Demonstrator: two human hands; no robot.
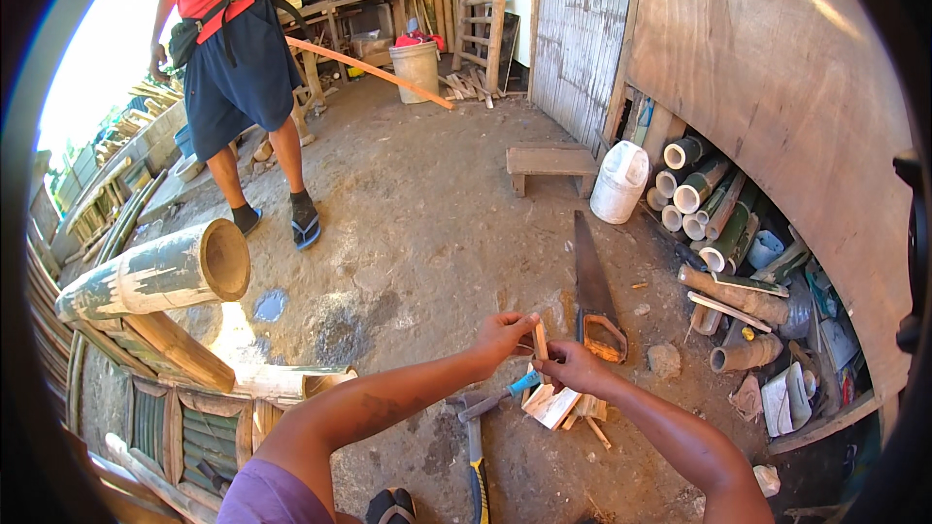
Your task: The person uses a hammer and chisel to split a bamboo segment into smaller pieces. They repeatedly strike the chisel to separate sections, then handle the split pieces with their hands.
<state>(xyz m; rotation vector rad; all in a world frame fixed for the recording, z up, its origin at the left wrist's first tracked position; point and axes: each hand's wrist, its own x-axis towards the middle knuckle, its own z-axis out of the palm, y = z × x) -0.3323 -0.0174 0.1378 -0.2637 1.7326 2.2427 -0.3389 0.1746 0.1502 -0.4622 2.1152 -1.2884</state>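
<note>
My left hand [505, 340] pinches the upper part of a thin flat strip of wood or bamboo [540, 338]. Lower on the same strip, the fingers of my right hand [571, 367] are closed. Just beneath my hands lie several pale split pieces [551, 408] on the dirt floor. A tool with a blue grip [524, 383] rests beside them, its other end near a hammer [476, 446] with a yellow and black handle. Beyond my right hand, a handsaw [590, 267] lies with its brown handle toward me.
A person in dark shorts [238, 87] stands at the far left, near a thick bamboo tube [155, 272] propped on supports. To the right, bamboo lengths [689, 194] are stacked under a plywood panel [777, 58]. A low wooden bench [551, 161] and a white jug [618, 184] stand ahead.
</note>
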